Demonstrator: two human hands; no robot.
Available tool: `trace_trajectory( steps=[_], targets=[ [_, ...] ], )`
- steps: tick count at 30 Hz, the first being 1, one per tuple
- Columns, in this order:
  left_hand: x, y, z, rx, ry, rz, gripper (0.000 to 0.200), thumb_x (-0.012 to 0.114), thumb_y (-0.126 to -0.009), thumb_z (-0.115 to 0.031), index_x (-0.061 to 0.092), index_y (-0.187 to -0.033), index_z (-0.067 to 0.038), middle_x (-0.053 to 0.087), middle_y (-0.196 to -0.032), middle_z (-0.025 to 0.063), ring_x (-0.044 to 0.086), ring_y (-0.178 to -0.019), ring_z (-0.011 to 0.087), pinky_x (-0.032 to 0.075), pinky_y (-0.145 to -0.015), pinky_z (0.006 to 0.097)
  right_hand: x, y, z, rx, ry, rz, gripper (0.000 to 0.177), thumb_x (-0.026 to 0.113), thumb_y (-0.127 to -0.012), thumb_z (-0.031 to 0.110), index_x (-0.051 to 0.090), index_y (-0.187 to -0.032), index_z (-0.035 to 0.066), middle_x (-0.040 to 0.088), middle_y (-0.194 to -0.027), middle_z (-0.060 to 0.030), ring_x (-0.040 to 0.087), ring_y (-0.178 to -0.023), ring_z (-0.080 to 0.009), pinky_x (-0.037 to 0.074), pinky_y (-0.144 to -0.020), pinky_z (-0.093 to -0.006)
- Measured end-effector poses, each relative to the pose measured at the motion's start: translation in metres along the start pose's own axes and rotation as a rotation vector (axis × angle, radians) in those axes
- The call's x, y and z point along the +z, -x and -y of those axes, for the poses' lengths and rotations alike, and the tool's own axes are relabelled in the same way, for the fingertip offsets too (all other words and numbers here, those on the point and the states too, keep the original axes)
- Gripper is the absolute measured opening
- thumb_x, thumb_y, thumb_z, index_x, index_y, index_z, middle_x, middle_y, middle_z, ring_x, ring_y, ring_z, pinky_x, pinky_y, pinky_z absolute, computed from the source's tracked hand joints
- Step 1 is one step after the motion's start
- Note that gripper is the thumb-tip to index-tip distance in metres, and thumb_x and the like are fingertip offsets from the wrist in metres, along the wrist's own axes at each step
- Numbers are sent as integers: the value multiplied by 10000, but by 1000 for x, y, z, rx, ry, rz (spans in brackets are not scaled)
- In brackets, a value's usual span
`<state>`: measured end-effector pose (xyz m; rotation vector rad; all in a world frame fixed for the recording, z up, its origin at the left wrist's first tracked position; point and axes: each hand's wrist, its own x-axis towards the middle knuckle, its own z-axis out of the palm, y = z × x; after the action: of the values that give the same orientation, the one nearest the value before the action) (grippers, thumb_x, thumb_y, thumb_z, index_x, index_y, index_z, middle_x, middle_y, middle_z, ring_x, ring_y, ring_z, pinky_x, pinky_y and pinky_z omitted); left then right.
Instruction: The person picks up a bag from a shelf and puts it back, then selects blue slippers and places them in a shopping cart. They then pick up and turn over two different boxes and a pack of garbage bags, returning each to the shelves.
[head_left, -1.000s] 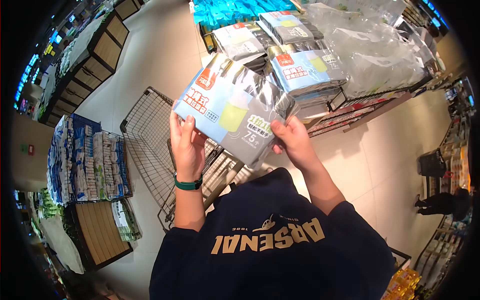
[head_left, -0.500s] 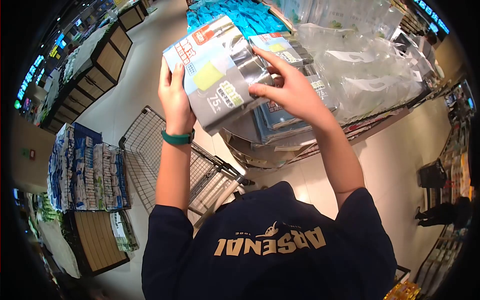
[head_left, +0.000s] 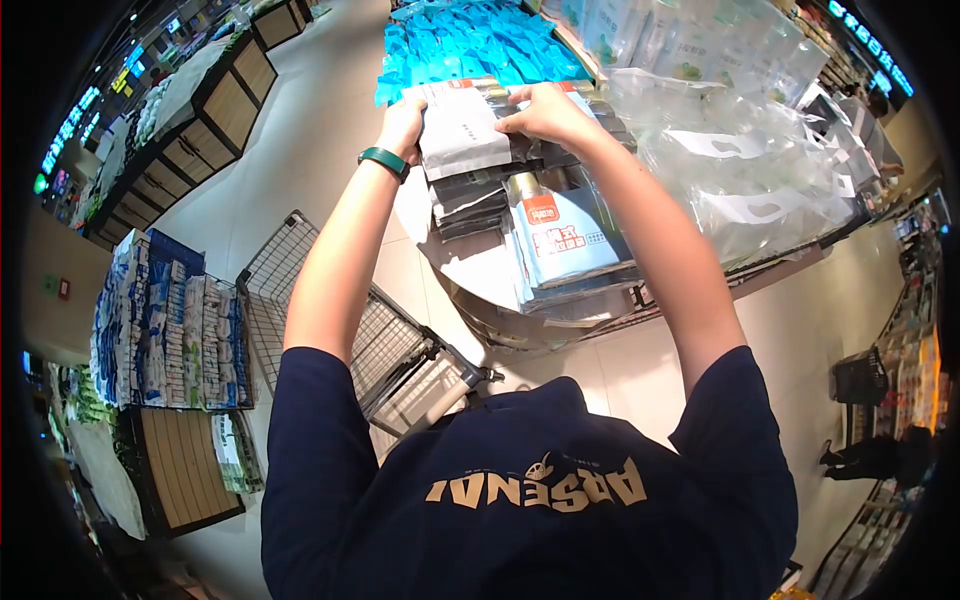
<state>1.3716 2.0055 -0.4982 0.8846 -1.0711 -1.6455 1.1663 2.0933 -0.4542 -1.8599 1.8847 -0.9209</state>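
Note:
A grey and white package [head_left: 465, 135] lies on top of a stack of dark packages [head_left: 470, 200] on the display table. My left hand [head_left: 404, 128], with a green wristband, grips its left side. At its right edge is my right hand [head_left: 545, 115], with thumb and index finger pressed to the package. Just in front and to the right, a pile of blue and white packages [head_left: 565, 235] with red labels sits near the table's rounded edge. The other fingers of my right hand are partly hidden.
Bright blue packets [head_left: 480, 45] fill the table's far side. Clear plastic bags [head_left: 740, 150] lie to the right. A wire shopping cart [head_left: 350, 310] stands below left, beside a rack of packaged goods [head_left: 170, 330]. A dark basket [head_left: 860, 376] is at the far right.
Both hands have moved forward and down to the table with the package, which now lies on the dark stack with a different face up. The blue and white pile is now uncovered.

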Motion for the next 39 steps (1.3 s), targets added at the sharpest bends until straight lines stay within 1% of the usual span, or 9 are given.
trace_trajectory(
  steps=[3,6,12,19,21,27,33,36,39],
  targets=[
    [-11,-30,31,89,-257,-16,350,514,-961,-138,523,-1258,47,640,-1176,172,643,-1035,261,508,-903,371,-5,11,18,100,66,173,566,833,-706,204,645,-1146,-99,707,-832,-163,662,-689,-166,515,-647,-304],
    [-24,-55,65,195,-569,-77,365,522,-962,-125,516,-1285,44,635,-1203,169,627,-1063,241,483,-923,340,11,12,9,-49,316,95,482,806,-721,253,699,-1097,-29,719,-911,-198,693,-785,-259,538,-753,-357],
    [-12,-31,54,217,-369,-7,449,544,-958,-138,460,-1356,50,596,-1276,179,587,-1134,232,468,-948,332,23,7,-4,-78,539,41,377,748,-800,357,734,-1108,140,650,-1176,-167,509,-1182,-394,459,-956,-490],
    [-29,31,46,262,-396,29,658,541,-983,-267,267,-1490,50,406,-1482,200,422,-1349,244,336,-1108,329,14,57,40,-178,654,-75,357,655,-890,302,693,-1101,17,655,-1131,-173,526,-1139,-413,463,-935,-488],
    [-54,71,64,348,-379,8,583,530,-997,-269,353,-1462,34,376,-1518,179,359,-1403,256,288,-1143,343,8,99,70,-444,421,-220,337,640,-903,251,662,-1088,-30,652,-1104,-179,564,-1075,-377,462,-915,-458],
    [-181,224,143,201,-648,-89,465,600,-919,-183,501,-1342,-20,457,-1444,185,442,-1335,302,365,-1096,394,77,196,104,-371,-357,514,261,628,-905,127,654,-1136,8,671,-1026,-132,645,-905,-221,505,-764,-310],
    [-308,363,201,-469,-1070,131,733,712,-802,-399,471,-1412,-70,518,-1401,180,501,-1283,342,410,-1060,386,297,235,32,-546,158,681,612,782,-736,186,537,-1273,24,563,-1275,-170,503,-1234,-337,395,-1038,-492],
    [-330,392,193,-473,-1200,135,648,712,-776,-336,550,-1350,-84,597,-1312,177,588,-1175,330,464,-1002,386,356,252,45,-621,443,836,646,782,-727,216,519,-1297,62,588,-1258,-150,516,-1232,-329,379,-1034,-528],
    [-352,392,194,-431,-1259,234,560,692,-753,-257,612,-1277,-77,656,-1192,187,630,-1072,337,501,-938,404,406,242,57,-309,707,1087,407,758,-704,244,704,-1084,109,713,-1036,-106,661,-1048,-289,462,-964,-483]
  ],
)
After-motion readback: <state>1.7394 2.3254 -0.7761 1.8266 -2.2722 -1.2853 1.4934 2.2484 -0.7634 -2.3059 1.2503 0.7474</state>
